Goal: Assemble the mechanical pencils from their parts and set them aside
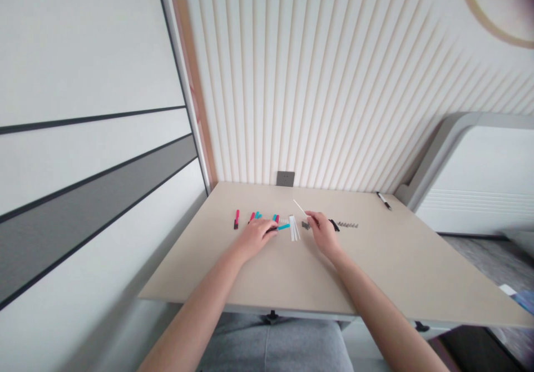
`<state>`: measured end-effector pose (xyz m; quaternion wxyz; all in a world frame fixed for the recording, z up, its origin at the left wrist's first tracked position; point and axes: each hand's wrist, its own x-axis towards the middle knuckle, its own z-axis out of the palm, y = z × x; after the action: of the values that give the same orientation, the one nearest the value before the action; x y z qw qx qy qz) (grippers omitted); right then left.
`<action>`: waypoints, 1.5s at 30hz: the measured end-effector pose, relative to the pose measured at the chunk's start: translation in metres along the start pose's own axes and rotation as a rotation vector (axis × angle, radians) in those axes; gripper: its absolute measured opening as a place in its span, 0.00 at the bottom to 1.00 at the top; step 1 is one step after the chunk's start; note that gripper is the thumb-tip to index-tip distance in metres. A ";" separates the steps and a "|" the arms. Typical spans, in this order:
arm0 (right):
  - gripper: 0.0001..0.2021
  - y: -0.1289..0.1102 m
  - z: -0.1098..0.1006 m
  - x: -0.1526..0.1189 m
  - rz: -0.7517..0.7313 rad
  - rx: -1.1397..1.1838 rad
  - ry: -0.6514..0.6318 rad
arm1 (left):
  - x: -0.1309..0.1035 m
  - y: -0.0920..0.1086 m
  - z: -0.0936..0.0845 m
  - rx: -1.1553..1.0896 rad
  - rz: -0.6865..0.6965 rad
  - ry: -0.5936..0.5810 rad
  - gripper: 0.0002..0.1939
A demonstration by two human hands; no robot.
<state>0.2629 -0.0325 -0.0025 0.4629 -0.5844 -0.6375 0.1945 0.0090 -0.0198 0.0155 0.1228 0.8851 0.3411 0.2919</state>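
My left hand (257,234) is closed around a slim blue-and-black pen barrel (284,227), its blue end pointing right. Between the fingertips of my right hand (322,232) is a thin white pen refill (299,207), slanting up to the left. On the table between my hands lie several similar white refills (294,229). Small dark grey parts (305,225) sit just left of my right hand. Pink and blue pen barrels (276,218) lie beyond my left hand, partly hidden by it, beside small pale pieces (284,221) too tiny to make out.
A pink-and-black pen barrel (236,219) lies at the left of the beige table (287,283). Black parts (334,225) and a row of small dark pieces (347,225) are right of my right hand. A white-and-black pen (384,201) rests near the back right, and a ribbed wall stands behind.
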 end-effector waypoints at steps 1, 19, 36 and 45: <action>0.18 -0.002 0.003 -0.001 -0.022 0.012 0.000 | 0.000 0.000 0.000 0.001 0.005 -0.006 0.08; 0.14 -0.024 0.014 -0.012 -0.034 0.525 -0.169 | 0.001 0.005 -0.005 -0.011 0.018 -0.002 0.07; 0.15 -0.018 0.003 -0.010 -0.021 0.187 -0.164 | 0.002 0.000 -0.005 0.018 0.018 0.090 0.07; 0.13 -0.017 0.004 -0.013 -0.042 0.096 -0.203 | 0.000 -0.004 -0.003 -0.047 0.046 0.055 0.05</action>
<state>0.2486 -0.0471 0.0040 0.4272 -0.5253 -0.6833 0.2731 0.0056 -0.0168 0.0166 0.1273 0.8811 0.3172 0.3268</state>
